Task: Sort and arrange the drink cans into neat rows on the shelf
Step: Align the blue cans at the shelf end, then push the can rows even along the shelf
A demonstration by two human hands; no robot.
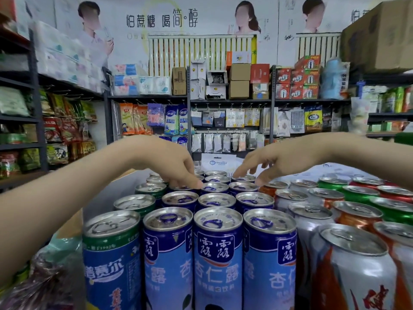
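Head view: left hand (176, 167) over rear blue cans (243, 187), grip unclear, right hand (276, 166) seemingly slack-fingered

Dark metal shelving (230, 100) is lining the far wall, cardboard boxes (239, 80) sitting on top; a large poster (161, 21) is covering the wall above, snack packets (64, 128) hanging left.

Both hands over the far can rows.
Shows blue cans (218, 253) in three centre rows, green-rimmed cans (111, 253) at left, silver-orange cans (348, 265) at right; sets left hand (176, 168) fingers down onto a far blue can, right hand (274, 164) fingertips on neighbouring lids.
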